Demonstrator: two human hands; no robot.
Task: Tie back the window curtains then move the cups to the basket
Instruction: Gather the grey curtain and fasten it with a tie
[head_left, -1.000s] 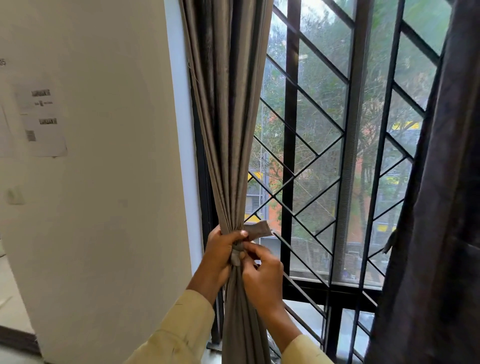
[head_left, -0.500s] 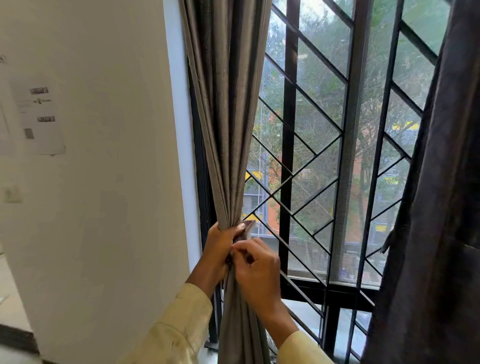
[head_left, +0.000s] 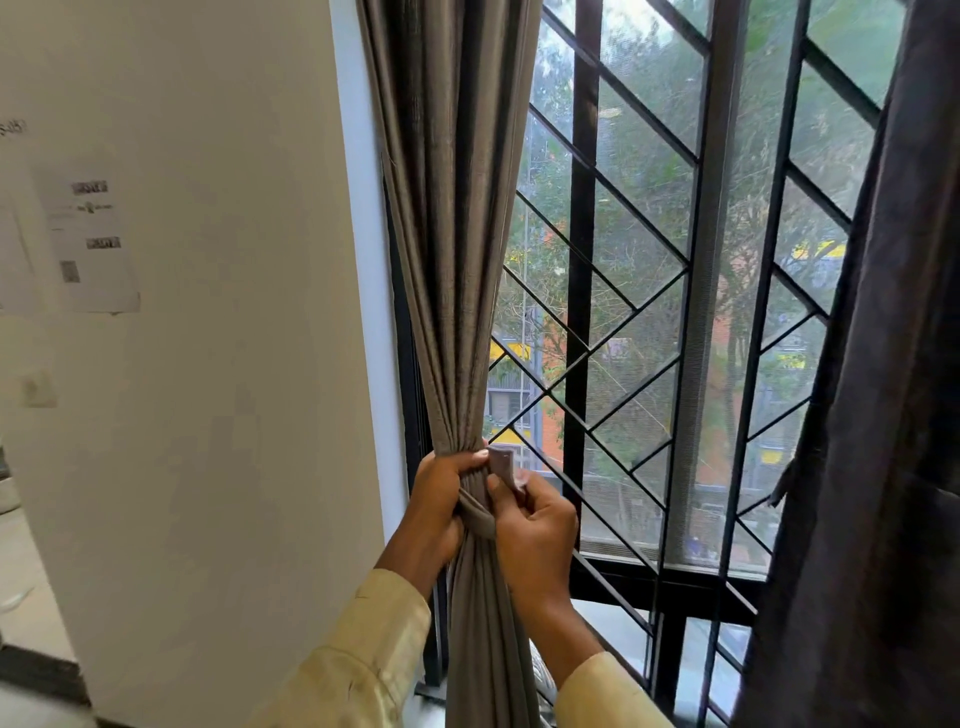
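Tying of the left curtain (head_left: 457, 260) is the step in hand. It hangs gathered into a tight bundle at the left side of the window grille (head_left: 582, 260), just beside the white wall (head_left: 208, 364). The left hand (head_left: 441, 499) grips the bundle at its waist, fingers (head_left: 470, 460) curled round the folds. The tieback band (head_left: 475, 512) crosses the front of the cloth just below them. The right hand (head_left: 535, 525), close on the right, pinches the band's loose end between thumb and fingers, and the end stands up just above them.

The next move, I judge, calls for fastening that end while the left hand keeps the folds bunched; how it fastens I cannot tell. The darker right curtain (head_left: 893, 415) hangs loose at the right edge, not yet tied. Neither cups nor basket are in view.
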